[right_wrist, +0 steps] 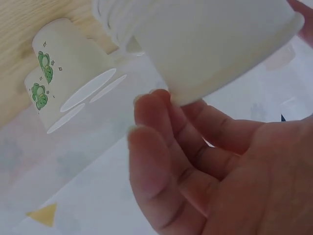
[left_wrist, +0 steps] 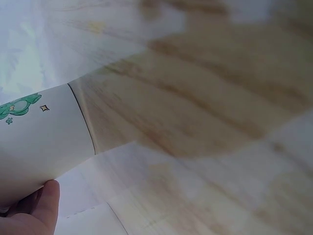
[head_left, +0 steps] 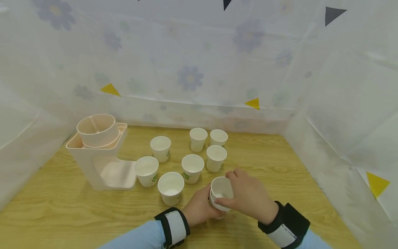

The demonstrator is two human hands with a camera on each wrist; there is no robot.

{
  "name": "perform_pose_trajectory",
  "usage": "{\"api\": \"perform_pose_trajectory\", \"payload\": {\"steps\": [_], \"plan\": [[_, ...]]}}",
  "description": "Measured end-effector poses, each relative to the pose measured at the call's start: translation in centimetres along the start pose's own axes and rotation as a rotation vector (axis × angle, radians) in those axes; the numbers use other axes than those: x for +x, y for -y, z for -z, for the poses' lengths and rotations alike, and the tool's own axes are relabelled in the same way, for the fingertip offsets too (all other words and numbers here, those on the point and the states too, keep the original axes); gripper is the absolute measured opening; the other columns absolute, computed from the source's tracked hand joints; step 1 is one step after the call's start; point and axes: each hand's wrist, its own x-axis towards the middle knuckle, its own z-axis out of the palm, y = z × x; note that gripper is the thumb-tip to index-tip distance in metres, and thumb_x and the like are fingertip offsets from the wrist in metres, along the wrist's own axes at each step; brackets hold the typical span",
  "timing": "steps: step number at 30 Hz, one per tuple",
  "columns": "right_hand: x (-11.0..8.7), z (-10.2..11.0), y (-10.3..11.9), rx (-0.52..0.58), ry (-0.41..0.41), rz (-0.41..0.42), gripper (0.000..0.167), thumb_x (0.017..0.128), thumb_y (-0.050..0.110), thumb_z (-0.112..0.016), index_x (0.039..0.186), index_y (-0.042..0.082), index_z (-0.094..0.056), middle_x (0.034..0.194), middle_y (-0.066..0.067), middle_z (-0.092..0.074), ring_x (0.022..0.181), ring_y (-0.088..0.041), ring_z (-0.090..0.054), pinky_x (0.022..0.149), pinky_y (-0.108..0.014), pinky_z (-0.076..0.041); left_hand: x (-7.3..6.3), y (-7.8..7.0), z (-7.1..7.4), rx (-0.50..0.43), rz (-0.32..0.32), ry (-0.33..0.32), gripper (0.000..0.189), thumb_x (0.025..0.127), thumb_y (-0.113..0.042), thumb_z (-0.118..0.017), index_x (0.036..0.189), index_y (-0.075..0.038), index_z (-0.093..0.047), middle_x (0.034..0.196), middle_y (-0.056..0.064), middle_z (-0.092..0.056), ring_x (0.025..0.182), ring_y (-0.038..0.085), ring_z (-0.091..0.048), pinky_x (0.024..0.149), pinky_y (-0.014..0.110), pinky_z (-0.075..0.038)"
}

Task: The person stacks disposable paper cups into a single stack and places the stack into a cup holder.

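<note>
A short stack of white paper cups (head_left: 215, 205) is held in my left hand (head_left: 200, 206), near the front of the table. My right hand (head_left: 248, 195) pinches the top cup (head_left: 221, 186) by its rim, thumb on the near side and fingers on the far side. The right wrist view shows that cup (right_wrist: 220, 49) close up, its rim against my fingers (right_wrist: 149, 156), with the stacked rims (right_wrist: 115, 24) of other cups beside it. In the left wrist view, fingertips (left_wrist: 48, 200) rest against a white cup (left_wrist: 44, 132) with a green printed figure.
Several white paper cups stand upright apart from the stack, among them a front one (head_left: 171, 188) and a back one (head_left: 198, 139). A cream plastic stand (head_left: 99, 166) with a round holder (head_left: 99, 135) on top is at the left. White flowered sheeting (head_left: 189, 100) encloses the wooden table (head_left: 77, 214).
</note>
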Motion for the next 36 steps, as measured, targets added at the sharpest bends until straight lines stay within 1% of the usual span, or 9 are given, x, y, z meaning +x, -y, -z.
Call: {"api": "perform_pose_trajectory", "payload": {"steps": [7,14,17,21,24,27,29,33,36], "plan": [[-0.1,-0.6,0.6,-0.128,-0.039,0.01,0.071,0.064,0.067,-0.067,0.101,0.006,-0.061,0.085,-0.004,-0.056,0.068,-0.013,-0.05,0.048,-0.025,-0.04,-0.1,0.0,0.2,0.003,-0.008,-0.007,0.071,0.065,-0.023,-0.082,0.128,-0.016,-0.049,0.119,0.002,-0.061,0.104,0.014,-0.058,0.088,0.03,-0.047],[0.1,-1.0,0.4,-0.087,0.022,0.0,0.072,0.063,0.071,-0.065,0.099,0.008,-0.06,0.083,-0.002,-0.055,0.069,-0.012,-0.048,0.048,-0.026,-0.04,-0.1,0.1,0.3,0.033,-0.013,-0.012,0.071,0.066,-0.023,-0.081,0.128,-0.012,-0.048,0.119,0.004,-0.061,0.105,0.015,-0.058,0.089,0.03,-0.047],[0.2,-1.8,-0.8,0.053,0.061,0.005,0.078,0.062,0.072,-0.066,0.107,0.008,-0.058,0.093,-0.002,-0.057,0.076,-0.011,-0.052,0.053,-0.027,-0.043,0.0,0.1,0.4,0.043,-0.019,-0.007,0.071,0.067,-0.025,-0.081,0.129,-0.011,-0.048,0.12,0.004,-0.061,0.107,0.015,-0.057,0.09,0.03,-0.046],[-0.1,-3.0,-3.7,0.371,0.17,0.109,0.09,0.064,0.06,-0.074,0.131,0.006,-0.045,0.123,-0.007,-0.053,0.105,-0.019,-0.054,0.079,-0.037,-0.049,0.1,0.1,0.1,0.032,-0.027,0.006,0.074,0.066,-0.027,-0.083,0.128,-0.011,-0.046,0.122,0.003,-0.06,0.11,0.013,-0.056,0.092,0.028,-0.045],[-0.2,-3.5,-5.0,0.545,0.22,0.177,0.09,0.068,0.046,-0.078,0.137,0.005,-0.036,0.132,-0.01,-0.047,0.117,-0.026,-0.049,0.091,-0.043,-0.045,0.0,-0.4,0.0,0.05,-0.016,0.017,0.082,0.065,-0.025,-0.084,0.132,-0.006,-0.04,0.126,0.007,-0.056,0.115,0.017,-0.054,0.097,0.034,-0.043],[0.0,-4.0,-5.3,0.597,0.192,0.191,0.081,0.071,0.038,-0.078,0.134,0.005,-0.04,0.128,-0.009,-0.051,0.113,-0.026,-0.052,0.089,-0.041,-0.046,-0.9,-1.2,0.7,0.173,0.006,0.019,0.089,0.07,-0.021,-0.08,0.139,0.0,-0.029,0.136,0.016,-0.045,0.125,0.027,-0.046,0.101,0.044,-0.04],[0.2,-4.2,-5.3,0.61,0.18,0.187,0.078,0.071,0.034,-0.078,0.132,0.004,-0.041,0.125,-0.01,-0.053,0.109,-0.026,-0.054,0.087,-0.04,-0.048,-1.8,-2.5,1.8,0.311,0.017,-0.015,0.085,0.072,-0.015,-0.076,0.14,0.0,-0.03,0.139,0.019,-0.041,0.127,0.031,-0.042,0.1,0.047,-0.04],[0.4,-4.4,-4.9,0.611,0.17,0.16,0.08,0.069,0.032,-0.08,0.132,0.001,-0.042,0.125,-0.011,-0.054,0.108,-0.025,-0.055,0.084,-0.039,-0.049,-3.4,-4.8,5.3,0.588,-0.042,-0.198,0.06,0.072,-0.015,-0.074,0.125,-0.002,-0.05,0.125,0.014,-0.051,0.115,0.028,-0.05,0.092,0.04,-0.047],[0.6,-4.6,-4.5,0.608,0.161,0.164,0.08,0.068,0.033,-0.081,0.131,0.001,-0.043,0.124,-0.011,-0.054,0.107,-0.024,-0.055,0.084,-0.038,-0.049,-3.8,-5.0,7.8,0.718,-0.051,-0.31,0.052,0.071,-0.023,-0.078,0.112,0.0,-0.057,0.11,0.013,-0.057,0.102,0.027,-0.055,0.085,0.038,-0.049]]}}
